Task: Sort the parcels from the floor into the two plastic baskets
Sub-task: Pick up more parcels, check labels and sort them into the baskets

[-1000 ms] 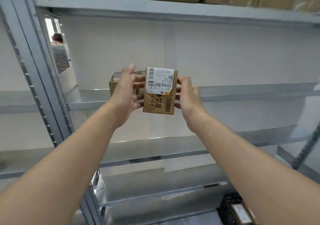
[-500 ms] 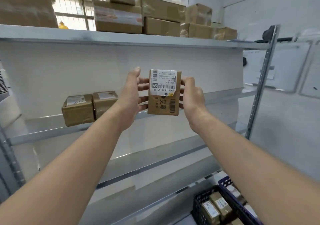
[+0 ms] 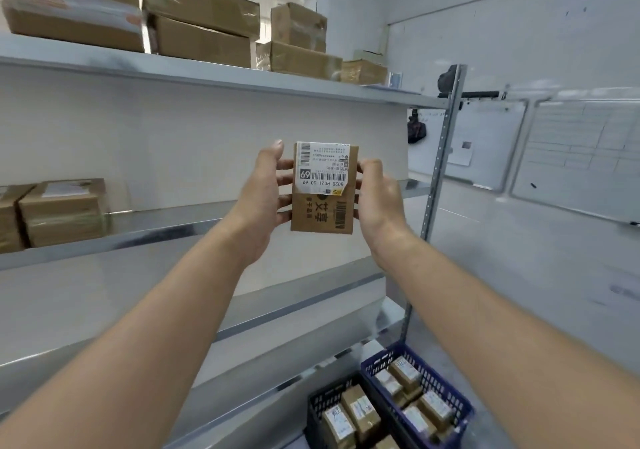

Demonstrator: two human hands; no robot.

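Metal shelving (image 3: 207, 78) fills the view. A blue basket (image 3: 462, 410) and a black basket (image 3: 312, 410), part-filled, sit low right. A small labelled parcel (image 3: 323, 211) is held up in mid-air between left hand (image 3: 259, 202) and right hand (image 3: 381, 202), fingers curled round its sides. Best to read the label before choosing a basket.

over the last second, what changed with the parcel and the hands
The camera swung right: the shelf's right upright and a whiteboard came into view, and the black basket and blue basket show more fully at lower right. Nothing was taken hold of or let go. The left hand and right hand still hold the parcel by its sides, label facing the camera.
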